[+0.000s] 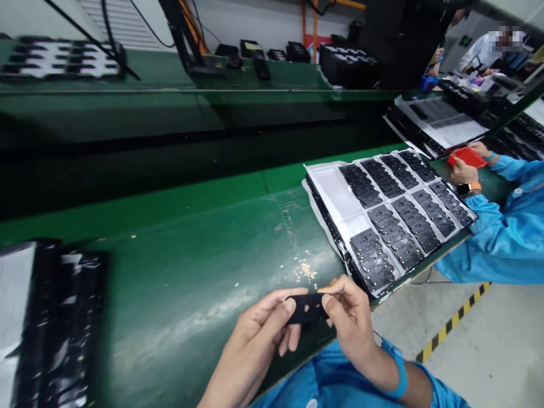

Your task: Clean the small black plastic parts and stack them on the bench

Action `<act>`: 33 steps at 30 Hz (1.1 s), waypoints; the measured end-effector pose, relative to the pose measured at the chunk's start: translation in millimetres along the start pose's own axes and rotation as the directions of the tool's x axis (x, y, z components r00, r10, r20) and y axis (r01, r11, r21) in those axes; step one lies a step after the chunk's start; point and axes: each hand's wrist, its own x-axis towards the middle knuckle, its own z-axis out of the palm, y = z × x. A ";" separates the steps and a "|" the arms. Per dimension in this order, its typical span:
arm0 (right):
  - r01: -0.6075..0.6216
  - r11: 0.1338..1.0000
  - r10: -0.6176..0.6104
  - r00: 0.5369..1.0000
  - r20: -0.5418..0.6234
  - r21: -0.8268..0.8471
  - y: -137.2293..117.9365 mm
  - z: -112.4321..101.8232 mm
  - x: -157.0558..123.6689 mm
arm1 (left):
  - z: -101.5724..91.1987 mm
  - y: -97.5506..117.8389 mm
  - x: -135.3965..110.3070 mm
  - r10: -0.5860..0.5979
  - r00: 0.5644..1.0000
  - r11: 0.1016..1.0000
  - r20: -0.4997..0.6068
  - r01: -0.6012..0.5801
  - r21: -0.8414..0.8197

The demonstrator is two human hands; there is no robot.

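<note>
A small flat black part (306, 307) with holes is held between both my hands just above the near edge of the green table (191, 266). My left hand (261, 334) pinches its left end with thumb and fingers. Its right end is pinched by my right hand (348, 317), which wears a blue wristband. To the right lies a white tray (335, 195) with rows of several similar black parts (399, 218); its left column is partly bare.
A stack of black trays in shiny wrap (55, 323) lies at the near left. A co-worker in a blue coat (505, 226) sits at the right, hands on a red object (467, 157). Behind runs a dark conveyor channel (170, 153) and a far bench with black items.
</note>
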 end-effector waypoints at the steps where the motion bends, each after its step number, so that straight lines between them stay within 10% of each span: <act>1: 0.000 1.000 0.000 0.999 -0.033 0.010 -0.5 -2.7 -0.2 | 2.8 1.8 2.1 0.006 1.000 1.000 0.024 -0.007 0.020; 7: 0.056 0.991 -0.056 0.998 0.005 -0.120 -11.9 -35.2 8.4 | 17.9 50.1 44.3 0.224 0.971 0.912 0.079 -0.237 0.334; 10: 0.223 0.894 -0.263 0.963 -0.051 -0.388 -19.6 -68.3 26.4 | 44.1 86.1 96.6 0.402 0.874 0.750 0.274 -0.486 0.449; 13: 0.317 0.711 -0.442 0.896 -0.047 -0.627 -18.7 -100.2 41.7 | 84.9 103.4 156.4 0.297 0.745 0.496 0.598 -0.655 0.570; 17: 0.335 0.502 -0.431 0.896 0.105 -0.798 -4.2 -118.5 42.3 | 126.9 100.2 202.8 0.135 0.689 0.315 0.712 -0.711 0.629; 27: 0.341 0.291 -0.227 0.932 0.282 -0.894 7.6 -101.7 32.0 | 98.9 86.8 165.6 0.071 0.609 -0.163 0.790 -0.775 0.611; 33: 0.329 0.253 -0.205 0.937 0.282 -0.910 10.8 -107.1 24.9 | 93.0 83.3 163.2 0.058 0.559 -0.229 0.827 -0.799 0.556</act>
